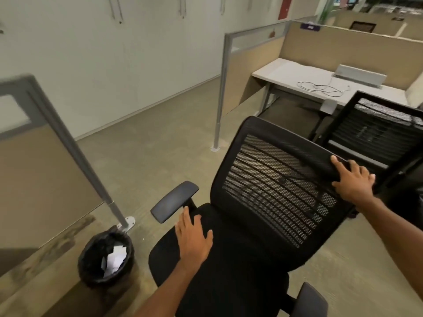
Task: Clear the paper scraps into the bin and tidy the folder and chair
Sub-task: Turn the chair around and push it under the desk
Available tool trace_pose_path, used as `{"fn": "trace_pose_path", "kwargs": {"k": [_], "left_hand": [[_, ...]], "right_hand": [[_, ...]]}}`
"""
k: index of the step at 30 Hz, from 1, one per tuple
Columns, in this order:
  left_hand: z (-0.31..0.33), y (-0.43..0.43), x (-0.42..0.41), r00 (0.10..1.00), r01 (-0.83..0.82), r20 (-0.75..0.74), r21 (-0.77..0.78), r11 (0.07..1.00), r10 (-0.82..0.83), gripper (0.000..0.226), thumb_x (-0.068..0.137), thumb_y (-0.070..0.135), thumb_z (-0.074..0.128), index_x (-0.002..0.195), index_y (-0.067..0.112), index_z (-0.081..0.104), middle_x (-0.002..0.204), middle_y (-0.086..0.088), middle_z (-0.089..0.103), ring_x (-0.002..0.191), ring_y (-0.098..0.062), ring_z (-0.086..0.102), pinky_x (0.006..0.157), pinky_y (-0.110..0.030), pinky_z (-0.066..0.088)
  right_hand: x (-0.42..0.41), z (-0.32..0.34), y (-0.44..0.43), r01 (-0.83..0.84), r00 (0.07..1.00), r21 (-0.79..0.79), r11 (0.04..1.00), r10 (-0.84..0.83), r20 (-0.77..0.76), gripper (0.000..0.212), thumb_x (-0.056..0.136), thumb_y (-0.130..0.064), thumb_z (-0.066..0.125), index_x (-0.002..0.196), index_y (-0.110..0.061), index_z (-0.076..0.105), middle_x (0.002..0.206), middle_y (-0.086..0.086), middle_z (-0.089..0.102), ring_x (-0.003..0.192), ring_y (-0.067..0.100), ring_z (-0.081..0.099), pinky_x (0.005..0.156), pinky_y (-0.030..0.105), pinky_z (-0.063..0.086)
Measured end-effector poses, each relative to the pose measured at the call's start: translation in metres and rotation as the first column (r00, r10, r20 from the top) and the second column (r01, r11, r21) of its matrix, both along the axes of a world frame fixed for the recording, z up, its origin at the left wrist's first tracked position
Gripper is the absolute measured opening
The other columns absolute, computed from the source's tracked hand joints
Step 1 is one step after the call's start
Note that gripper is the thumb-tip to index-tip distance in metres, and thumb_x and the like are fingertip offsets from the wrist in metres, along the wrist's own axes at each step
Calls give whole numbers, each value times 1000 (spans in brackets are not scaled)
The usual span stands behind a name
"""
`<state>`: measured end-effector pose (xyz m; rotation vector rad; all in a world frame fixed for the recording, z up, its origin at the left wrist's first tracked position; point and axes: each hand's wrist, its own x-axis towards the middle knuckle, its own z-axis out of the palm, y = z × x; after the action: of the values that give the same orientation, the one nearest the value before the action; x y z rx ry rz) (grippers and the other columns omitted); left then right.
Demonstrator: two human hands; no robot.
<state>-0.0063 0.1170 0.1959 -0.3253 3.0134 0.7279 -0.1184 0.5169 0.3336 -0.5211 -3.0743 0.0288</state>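
The chair (251,225) is set mid-floor. The left hand (193,236) is laid flat on its seat, and its backrest top is gripped by the right hand (351,179). To its left, the bin (91,266) is placed by a partition (34,168), with paper scraps (115,257) inside. Behind it, a second chair (375,131) is parked before a counter (286,72).

Both forearms show bare, as do the left hand (193,240) and right hand (352,180).
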Motion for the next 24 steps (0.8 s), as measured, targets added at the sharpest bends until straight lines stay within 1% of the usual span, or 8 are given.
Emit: {"fn": "trace_pose_path", "kwargs": {"k": [3, 5, 9, 11, 15, 17, 20, 24], "left_hand": [[-2, -8, 7, 1000, -28, -2, 16, 999, 28, 56, 92, 44, 55, 141, 22, 37, 161, -9, 5, 149, -27, 3, 120, -43, 10], [-3, -11, 9, 999, -48, 2, 26, 998, 48, 61, 93, 44, 54, 145, 21, 32, 161, -9, 3, 149, -27, 2, 120, -43, 10], [1, -6, 0, 999, -39, 3, 43, 998, 39, 78, 94, 48, 48, 153, 21, 5, 162, -8, -7, 149, -28, -6, 120, -45, 5], [5, 4, -7, 1000, -24, 1, 59, 998, 24, 81, 94, 50, 47, 153, 22, -1, 162, -8, -9, 149, -28, -8, 120, -46, 4], [6, 41, -5, 999, 35, 9, 101, 994, -37, 77, 94, 50, 48, 153, 22, 8, 162, -8, -6, 149, -27, -7, 119, -46, 2], [-4, 69, 9, 995, 82, 46, 122, 989, -88, 73, 93, 49, 50, 152, 22, 15, 162, -8, -5, 149, -26, -5, 120, -45, 3], [-28, 112, 38, 973, 118, 175, 170, 978, -148, 71, 92, 48, 54, 150, 24, 21, 162, -7, -3, 149, -26, -1, 122, -46, 9], [-61, 168, 75, 904, 111, 386, 198, 974, -181, 72, 91, 45, 57, 150, 23, 21, 162, -8, 1, 149, -28, 3, 122, -46, 13]], "right_hand": [[0, 2, -1, 2, 999, -3, 1000, -2, 45, 81, 89, -26, 61, 147, -44, 8, 157, 13, 14, 142, 40, 11, 115, 60, 6], [0, 5, -2, 3, 997, -9, 1000, -3, 74, 82, 89, -25, 61, 147, -44, 7, 158, 12, 12, 142, 40, 10, 115, 60, 6], [1, 11, -5, -1, 995, -7, 1000, 2, 104, 83, 89, -25, 61, 147, -44, 5, 158, 12, 11, 142, 40, 10, 115, 61, 8], [2, 13, -7, -5, 994, 6, 1000, 4, 111, 82, 90, -27, 60, 148, -44, 4, 158, 13, 11, 142, 41, 11, 115, 62, 10], [5, 17, -9, -26, 994, 22, 999, 23, 108, 80, 92, -27, 58, 148, -42, 4, 157, 14, 11, 141, 41, 12, 115, 62, 12], [6, 17, -9, -35, 995, 35, 999, 32, 98, 79, 92, -27, 57, 148, -41, 4, 156, 14, 12, 140, 41, 14, 114, 62, 14], [8, 17, -6, -73, 995, 54, 996, 69, 73, 79, 92, -27, 58, 149, -40, 4, 154, 15, 15, 137, 41, 17, 112, 63, 17], [8, 21, 5, -131, 988, 63, 989, 124, 96, 80, 91, -30, 60, 149, -39, 5, 152, 16, 16, 138, 43, 15, 109, 67, 17]]}}
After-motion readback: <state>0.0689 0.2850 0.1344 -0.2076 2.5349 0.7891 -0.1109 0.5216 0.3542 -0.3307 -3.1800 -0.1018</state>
